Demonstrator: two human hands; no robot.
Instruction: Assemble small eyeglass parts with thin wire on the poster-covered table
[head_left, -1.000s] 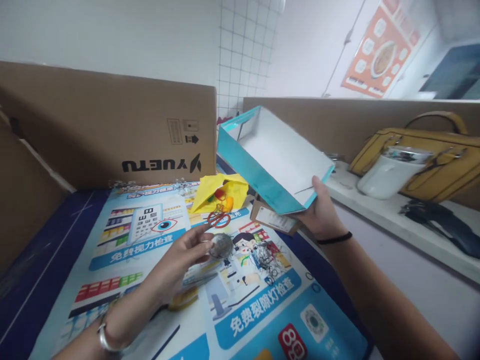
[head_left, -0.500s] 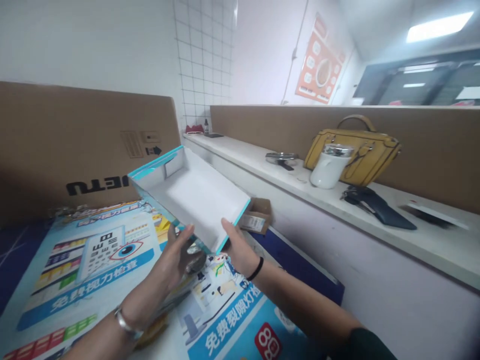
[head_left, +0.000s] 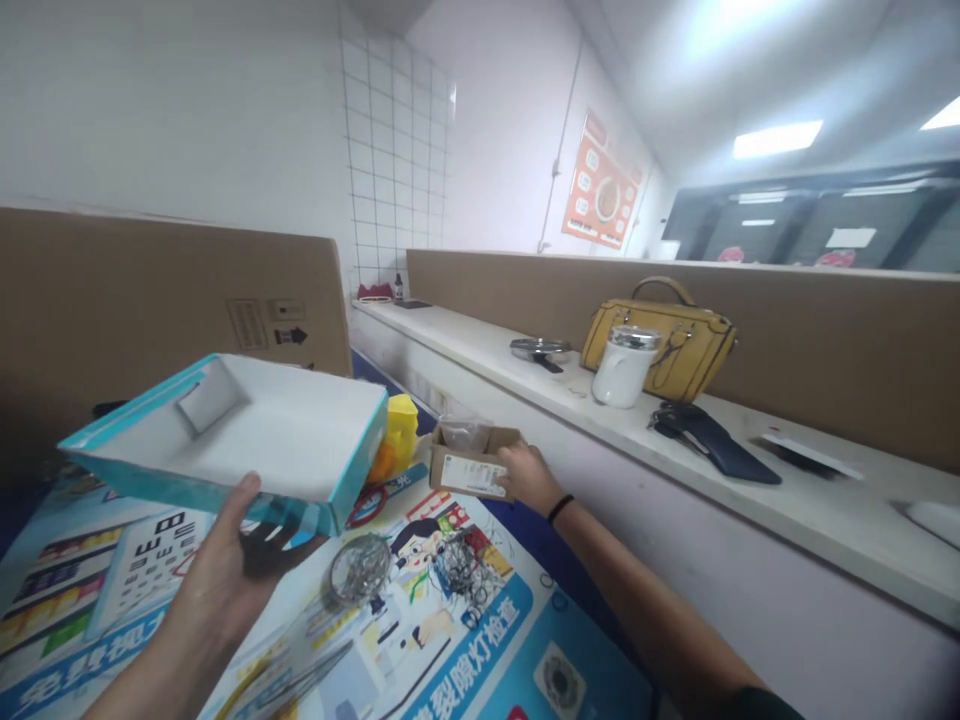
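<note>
My left hand (head_left: pixel 236 560) holds a shallow white box with teal edges (head_left: pixel 285 430), thumb over its near rim and fingers beneath. The box is tilted, its white inside facing up with nothing in it. Over to the right, my right hand (head_left: pixel 531 478) grips the right end of a small brown cardboard box (head_left: pixel 469 475) with a white label. Clear plastic (head_left: pixel 463 432) shows inside that box. Below them, a round clear dish (head_left: pixel 360 568) and a tangle of thin dark wires or threads (head_left: pixel 465 570) lie on the printed poster sheet (head_left: pixel 480 650).
A white ledge (head_left: pixel 480 345) runs along the right with a yellow handbag (head_left: pixel 660 345), a white mug (head_left: pixel 626 368), a dark pouch with keys (head_left: pixel 716 440) and a metal lid (head_left: pixel 540 350). Behind the white box stand a large carton (head_left: pixel 150 290) and a yellow item (head_left: pixel 401 425).
My right hand has let go of the white box and moved right onto the small cardboard box. My left hand has carried the white box left and lower.
</note>
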